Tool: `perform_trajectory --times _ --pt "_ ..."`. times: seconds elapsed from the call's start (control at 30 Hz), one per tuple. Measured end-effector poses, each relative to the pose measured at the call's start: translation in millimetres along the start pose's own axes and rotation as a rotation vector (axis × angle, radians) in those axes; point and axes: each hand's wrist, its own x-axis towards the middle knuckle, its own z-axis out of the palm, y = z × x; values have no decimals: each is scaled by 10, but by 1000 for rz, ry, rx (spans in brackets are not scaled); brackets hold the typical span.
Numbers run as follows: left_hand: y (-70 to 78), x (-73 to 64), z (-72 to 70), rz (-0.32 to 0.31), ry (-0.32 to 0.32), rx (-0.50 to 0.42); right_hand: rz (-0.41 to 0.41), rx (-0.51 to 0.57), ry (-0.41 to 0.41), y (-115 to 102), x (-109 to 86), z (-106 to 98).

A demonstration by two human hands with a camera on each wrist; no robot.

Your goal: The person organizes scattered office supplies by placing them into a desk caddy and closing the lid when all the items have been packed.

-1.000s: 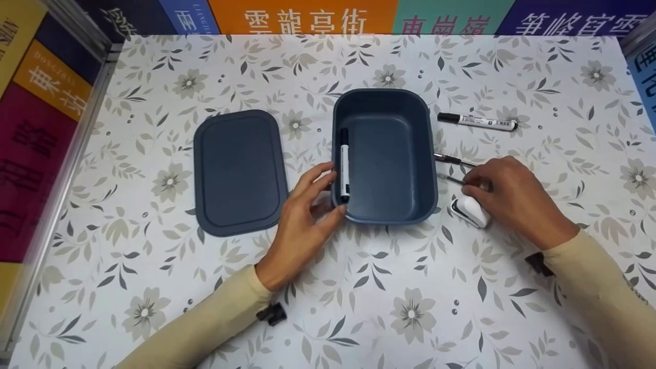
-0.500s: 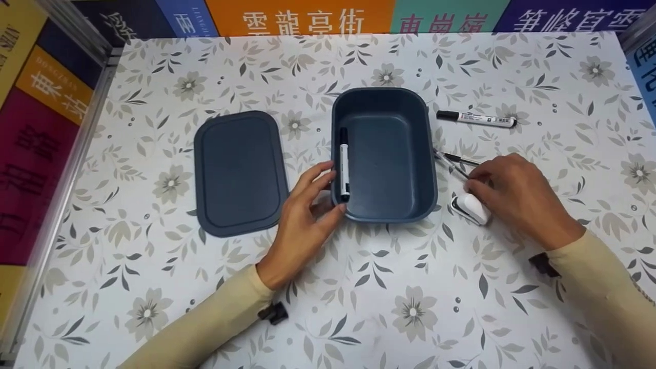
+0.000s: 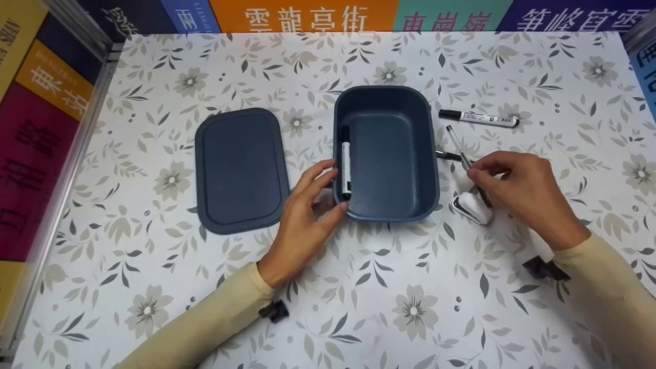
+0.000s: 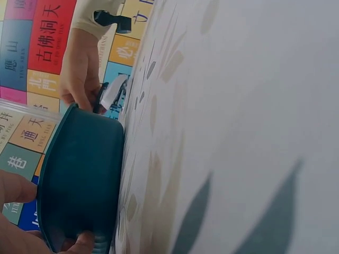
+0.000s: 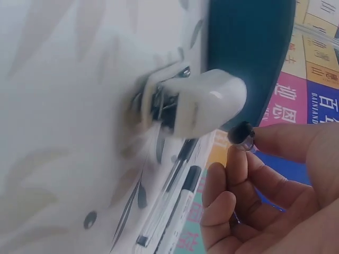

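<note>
A dark blue box (image 3: 384,169) stands uncovered on the table, with a black-capped marker (image 3: 346,166) lying along its left inner wall. My left hand (image 3: 302,220) rests against the box's left side, fingers fairly straight and thumb at the near left corner. Right of the box, my right hand (image 3: 523,187) pinches a slim clear pen (image 3: 456,141) between thumb and fingertips, tilted just off the table. Its dark end (image 5: 241,135) shows in the right wrist view. Below that hand sits a small white stapler (image 3: 471,207). Another pen (image 3: 448,155) lies partly hidden behind the held one.
A second black-capped marker (image 3: 479,118) lies right of the box, towards the back. The flat blue lid (image 3: 241,171) lies to the left of the box. Printed panels (image 3: 307,18) border the flowered tabletop (image 3: 338,302) at the back and sides.
My right hand has lifted the clear pen and swung its far end towards the back, away from the box wall. My left hand and the box have stayed put.
</note>
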Motion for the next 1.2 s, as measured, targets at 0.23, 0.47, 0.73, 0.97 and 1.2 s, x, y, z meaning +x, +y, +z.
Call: perform_trajectory --times 0.23,0.47,0.73,0.97,1.2 --pt "-19 9 -4 13 -2 12 -9 40 12 -60 9 18" --pt "-4 9 4 16 -6 43 -19 65 19 -132 14 36" --pt "-5 4 -3 15 2 5 -38 78 59 -229 65 86" --pt "-9 8 -2 23 -1 1 -44 99 78 -293 79 135" --pt "-13 5 3 23 3 -8 -78 118 72 -378 88 188"
